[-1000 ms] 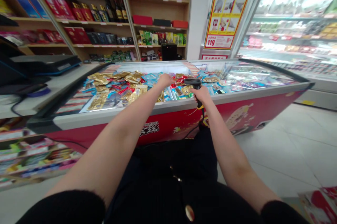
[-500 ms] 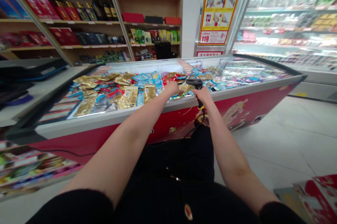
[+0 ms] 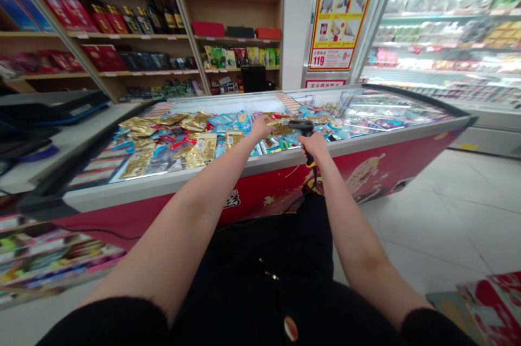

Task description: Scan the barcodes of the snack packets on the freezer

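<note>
The fingers of the right hand (image 3: pixel 314 145) were closed around the handle of a black scanner (image 3: pixel 302 126), whose head was just above them. To the left of it, the fingers of the left hand (image 3: pixel 261 127) were bent at the edge of a gold pack (image 3: pixel 280 127); whether they pinched it or only touched it, I could not tell. This pack was between the left fingers and the scanner, over the freezer (image 3: pixel 142 186)

In my judgement, the work was somewhere in its middle: scanner and pack were already together, but whether the pack had been read did not show. Left of the left fingers, many blue packs (image 3: pixel 230 119) and other gold packs (image 3: pixel 201 149) lay in a loose heap, without any sign of which were finished. Farther beyond the fingers stood the shelves (image 3: pixel 234 10)
</note>
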The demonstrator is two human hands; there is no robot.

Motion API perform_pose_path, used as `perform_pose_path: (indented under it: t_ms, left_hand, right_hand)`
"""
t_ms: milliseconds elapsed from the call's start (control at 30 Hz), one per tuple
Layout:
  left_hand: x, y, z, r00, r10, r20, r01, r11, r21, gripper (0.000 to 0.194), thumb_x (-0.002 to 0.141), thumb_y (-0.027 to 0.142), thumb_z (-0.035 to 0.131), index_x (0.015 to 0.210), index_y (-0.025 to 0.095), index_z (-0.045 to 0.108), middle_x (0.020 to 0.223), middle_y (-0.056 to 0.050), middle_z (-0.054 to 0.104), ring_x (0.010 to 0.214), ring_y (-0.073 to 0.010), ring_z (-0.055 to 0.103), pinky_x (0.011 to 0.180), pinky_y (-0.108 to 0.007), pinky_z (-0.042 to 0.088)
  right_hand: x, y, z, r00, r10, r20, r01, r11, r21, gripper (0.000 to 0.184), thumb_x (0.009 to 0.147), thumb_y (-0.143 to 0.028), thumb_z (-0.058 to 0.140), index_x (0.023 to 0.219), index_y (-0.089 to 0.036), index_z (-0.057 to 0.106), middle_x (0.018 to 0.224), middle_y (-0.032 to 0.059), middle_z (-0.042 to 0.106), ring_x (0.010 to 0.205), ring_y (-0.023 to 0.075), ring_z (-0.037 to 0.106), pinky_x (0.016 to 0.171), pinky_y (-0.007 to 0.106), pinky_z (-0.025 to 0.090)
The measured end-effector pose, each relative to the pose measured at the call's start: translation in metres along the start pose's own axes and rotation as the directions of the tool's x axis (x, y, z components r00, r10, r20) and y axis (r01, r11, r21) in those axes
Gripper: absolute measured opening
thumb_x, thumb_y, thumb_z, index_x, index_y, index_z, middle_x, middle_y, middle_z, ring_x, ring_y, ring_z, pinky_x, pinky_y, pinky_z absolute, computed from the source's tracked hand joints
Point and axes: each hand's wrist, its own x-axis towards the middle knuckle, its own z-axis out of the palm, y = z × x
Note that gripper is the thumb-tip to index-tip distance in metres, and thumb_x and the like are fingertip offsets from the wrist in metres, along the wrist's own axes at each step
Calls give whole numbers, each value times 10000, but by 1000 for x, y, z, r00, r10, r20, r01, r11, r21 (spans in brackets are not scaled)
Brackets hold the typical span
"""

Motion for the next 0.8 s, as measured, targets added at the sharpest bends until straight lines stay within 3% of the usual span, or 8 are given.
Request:
perform_pose_path:
  t_ms: [167,367,800]
  left_hand:
    - [0,-9,-18,998,3,-61,-3,1000,5,288,698,179,749,970,168,658,966,-43,699,975,-229,662,903,-310,501]
    - [-6,-14,-34,997,-49,-57,47,998,-42,345,700,181,723,1039,160,667,854,-13,686,808,-189,647,798,-278,519]
    - [-12,-26,-50,994,-35,-102,32,999,-35,274,659,182,717,927,173,660,859,-30,701,876,-219,663,808,-295,524]
  right_hand:
    - [-5,-8,5,999,-33,7,33,999,-1,122,826,-226,660,748,-194,572,510,-23,554,413,140,536,415,236,455]
    - [-10,-19,14,998,-53,37,54,998,-26,200,823,-228,658,667,-188,539,497,-4,549,397,140,525,394,252,460]
    - [-14,-28,29,992,-94,82,95,995,-15,246,811,-242,675,613,-198,536,461,0,538,381,144,518,393,252,454]
